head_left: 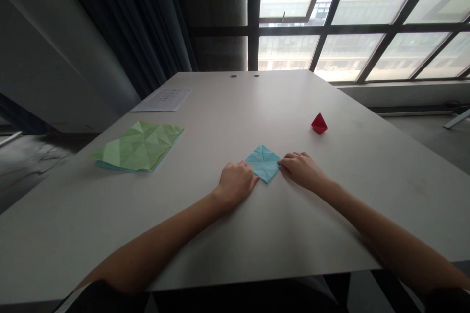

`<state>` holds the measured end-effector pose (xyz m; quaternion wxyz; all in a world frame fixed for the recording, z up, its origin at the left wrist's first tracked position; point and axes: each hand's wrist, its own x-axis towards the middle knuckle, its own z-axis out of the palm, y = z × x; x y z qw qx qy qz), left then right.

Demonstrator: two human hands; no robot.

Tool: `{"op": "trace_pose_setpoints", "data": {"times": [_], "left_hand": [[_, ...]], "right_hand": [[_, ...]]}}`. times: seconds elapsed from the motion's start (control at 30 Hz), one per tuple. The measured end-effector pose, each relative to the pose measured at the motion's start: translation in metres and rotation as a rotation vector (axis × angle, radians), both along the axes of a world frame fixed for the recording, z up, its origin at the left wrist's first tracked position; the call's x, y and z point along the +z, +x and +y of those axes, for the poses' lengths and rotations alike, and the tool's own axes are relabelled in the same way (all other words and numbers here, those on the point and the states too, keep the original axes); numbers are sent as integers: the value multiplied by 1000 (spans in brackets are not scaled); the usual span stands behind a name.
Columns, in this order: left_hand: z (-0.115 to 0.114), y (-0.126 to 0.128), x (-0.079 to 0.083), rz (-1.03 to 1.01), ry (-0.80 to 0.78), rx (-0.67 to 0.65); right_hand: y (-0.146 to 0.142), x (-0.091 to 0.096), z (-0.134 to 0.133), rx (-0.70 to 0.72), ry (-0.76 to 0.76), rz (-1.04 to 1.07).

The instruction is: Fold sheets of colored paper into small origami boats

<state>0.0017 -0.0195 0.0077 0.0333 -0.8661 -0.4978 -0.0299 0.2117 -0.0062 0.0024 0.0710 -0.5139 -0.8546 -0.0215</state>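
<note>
The blue folded paper (263,162) lies flat on the bench (279,234); the left hand (237,182) is curled mostly closed on its left corner, probably to hold it still; the right hand (301,170) pinches its right corner, perhaps keeping it straight.

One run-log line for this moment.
left hand: on left corner of blue paper; right hand: at its right corner; red paper: beyond right hand; green paper: at left
</note>
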Motion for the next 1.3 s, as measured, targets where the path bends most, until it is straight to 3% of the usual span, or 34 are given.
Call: {"op": "trace_pose_setpoints", "data": {"times": [0.4, 0.53, 0.73, 1.0, 1.2, 1.3], "left_hand": [[0, -3, 11, 8, -47, 80], [15, -9, 6, -46, 7, 145], [35, -17, -9, -228, 9, 68], [45, -23, -12, -709, -314, 109], [49, -25, -12, -737, -402, 150], [50, -25, -9, -733, -421, 137]], "right_hand": [[-2, -7, 3, -94, 13, 84], [-1, -12, 7, -144, -24, 121], [0, -17, 11, -185, -104, 254], [-1, -13, 10, -164, -230, 526], [-1, -12, 9, -158, -305, 645], [-2, -13, 10, -108, -266, 696]]}}
